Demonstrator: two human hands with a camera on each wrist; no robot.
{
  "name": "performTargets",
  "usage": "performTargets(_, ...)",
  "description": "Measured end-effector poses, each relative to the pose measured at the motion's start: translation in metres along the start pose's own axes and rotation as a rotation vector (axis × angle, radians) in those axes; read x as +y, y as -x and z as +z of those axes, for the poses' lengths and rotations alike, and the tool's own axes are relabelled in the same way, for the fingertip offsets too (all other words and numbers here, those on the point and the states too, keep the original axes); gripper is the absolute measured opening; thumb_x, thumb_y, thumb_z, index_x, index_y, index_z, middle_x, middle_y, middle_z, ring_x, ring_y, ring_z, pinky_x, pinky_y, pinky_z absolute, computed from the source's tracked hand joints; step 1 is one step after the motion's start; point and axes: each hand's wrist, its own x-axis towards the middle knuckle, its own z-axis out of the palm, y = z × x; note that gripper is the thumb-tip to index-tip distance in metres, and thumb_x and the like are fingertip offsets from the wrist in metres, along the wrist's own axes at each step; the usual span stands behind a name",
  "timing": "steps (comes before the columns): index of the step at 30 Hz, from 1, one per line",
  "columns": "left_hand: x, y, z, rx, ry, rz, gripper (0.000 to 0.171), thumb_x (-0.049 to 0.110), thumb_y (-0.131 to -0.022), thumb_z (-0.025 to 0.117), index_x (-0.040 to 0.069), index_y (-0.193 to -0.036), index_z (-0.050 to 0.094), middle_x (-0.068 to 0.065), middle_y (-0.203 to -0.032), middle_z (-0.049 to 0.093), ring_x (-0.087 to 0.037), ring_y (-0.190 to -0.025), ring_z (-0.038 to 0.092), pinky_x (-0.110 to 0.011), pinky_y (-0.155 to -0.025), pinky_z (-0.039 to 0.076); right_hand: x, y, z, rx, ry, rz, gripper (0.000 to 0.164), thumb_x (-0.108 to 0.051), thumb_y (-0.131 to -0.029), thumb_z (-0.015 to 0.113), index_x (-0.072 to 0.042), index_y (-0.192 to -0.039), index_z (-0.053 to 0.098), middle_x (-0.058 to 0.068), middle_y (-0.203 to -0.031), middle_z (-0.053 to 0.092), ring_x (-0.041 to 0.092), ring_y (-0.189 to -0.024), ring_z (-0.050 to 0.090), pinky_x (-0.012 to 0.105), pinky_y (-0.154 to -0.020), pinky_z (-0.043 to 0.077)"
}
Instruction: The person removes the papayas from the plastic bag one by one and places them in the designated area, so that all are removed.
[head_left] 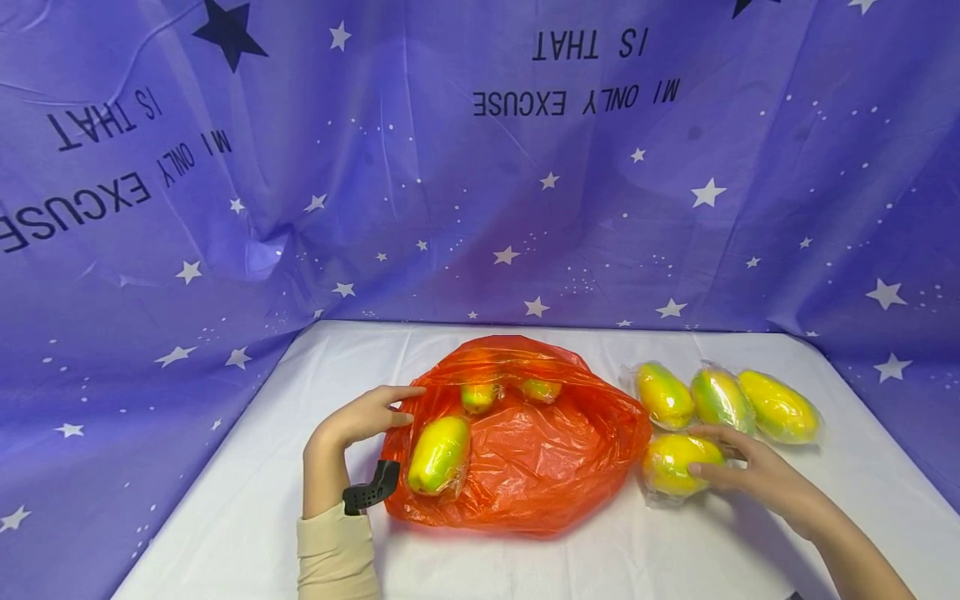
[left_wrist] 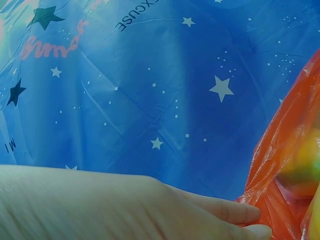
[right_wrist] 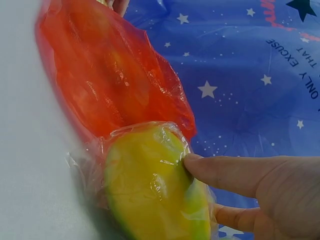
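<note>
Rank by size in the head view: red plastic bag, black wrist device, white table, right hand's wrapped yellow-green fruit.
White table
Red plastic bag
Wrapped yellow-green fruit in right hand
Black wrist device

The smooth, shiny fruit in the grip of the right hand wears crinkled clear plastic film, like the 3 fruits beyond. Left of the grip, the red bag is thin, glossy plastic; the white cover below looks matt.

A white-covered table carries a red bag; also three wrapped fruits.
</note>
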Motion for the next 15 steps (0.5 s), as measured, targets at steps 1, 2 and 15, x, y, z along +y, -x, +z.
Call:
performTargets(1,0.0001,0.0,-0.0002,-0.002,-0.004,0.008,0.048,0.001,-0.089,0.057,-0.003,-0.137,0.051,-0.023,-0.137,0.05,-0.041,-0.13,0.039,-0.059,-0.106,0.029,-0.0001,0.0,0.0,0.0,0.002,0.0,0.055,-0.024,-0.091,0.066,-0.003,-0.139,0.047,0.023,-0.132,0.052,0.038,-0.115,0.047,0.049,-0.082,0.044)
performTargets(2,0.0,0.0,-0.0002,-0.001,-0.004,0.01,0.048,0.001,-0.089,0.057,-0.003,-0.137,0.052,-0.023,-0.137,0.05,-0.041,-0.13,0.04,-0.058,-0.106,0.029,-0.0003,-0.0001,0.0,0.001,0.006,0.0,0.055,-0.024,-0.091,0.066,-0.003,-0.139,0.047,0.021,-0.131,0.053,0.036,-0.114,0.047,0.05,-0.082,0.044)
performTargets(15,-0.0021,-0.0014,0.0002,0.003,-0.004,-0.013,0.048,0.0,-0.09,0.056,-0.001,-0.137,0.052,-0.021,-0.138,0.05,-0.04,-0.131,0.039,-0.058,-0.107,0.028,-0.0039,0.0008,-0.0013,0.023,0.079,-0.025,0.055,-0.025,-0.09,0.068,-0.002,-0.137,0.049,0.023,-0.131,0.052,0.039,-0.112,0.047,0.054,-0.081,0.045)
